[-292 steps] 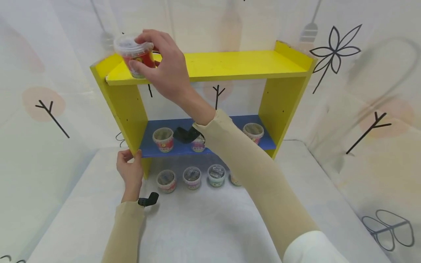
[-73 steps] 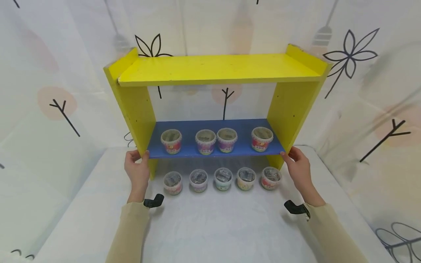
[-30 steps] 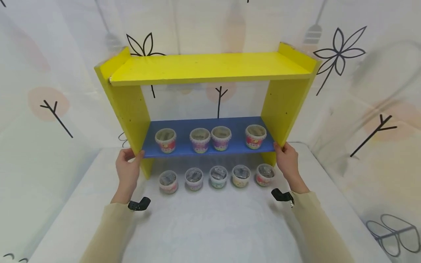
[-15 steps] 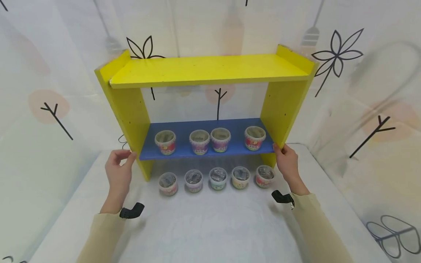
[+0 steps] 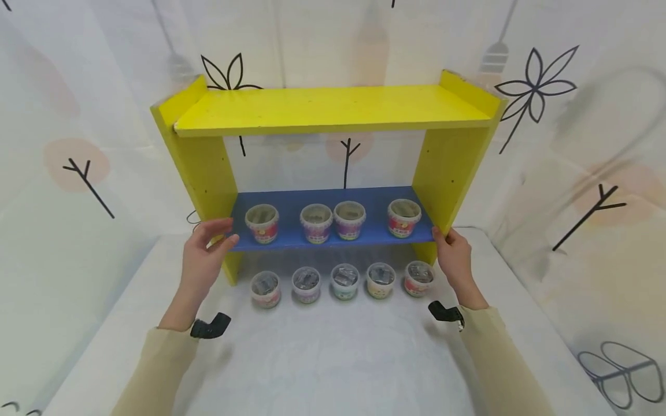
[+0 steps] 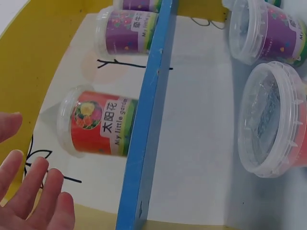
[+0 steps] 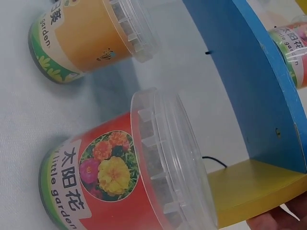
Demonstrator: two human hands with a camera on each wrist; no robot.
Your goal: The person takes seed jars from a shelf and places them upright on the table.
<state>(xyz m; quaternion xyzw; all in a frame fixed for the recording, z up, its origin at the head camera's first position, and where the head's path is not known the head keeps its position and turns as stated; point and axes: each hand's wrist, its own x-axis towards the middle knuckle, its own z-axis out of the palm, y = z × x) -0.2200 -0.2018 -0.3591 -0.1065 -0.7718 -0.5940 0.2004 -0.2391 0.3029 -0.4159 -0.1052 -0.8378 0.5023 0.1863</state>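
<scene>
A yellow shelf unit [image 5: 333, 110] with a blue middle shelf [image 5: 291, 199] stands on the table. My left hand [image 5: 200, 260] is at its left side, thumb and fingers apart, holding nothing. In the left wrist view those fingers [image 6: 34, 184] are beside a red-labelled plastic cup [image 6: 93, 124] on the blue shelf, not touching it. My right hand [image 5: 455, 260] grips the right side panel [image 5: 450, 167] at blue-shelf height, thumb on the front edge. Two purple cups [image 5: 316, 230] and another red cup [image 5: 403, 226] share the blue shelf.
Several lidded cups stand in a row on the white table [image 5: 333, 358], among them a red one [image 5: 418, 283] at the right and an orange one [image 7: 91, 33]. A patterned cloth [image 5: 93, 69] hangs behind and at the sides.
My left hand has let go of the left panel, drawn back, then come in towards the left red cup. My right hand, earlier holding a red cup over the top shelf, now holds the right panel.
</scene>
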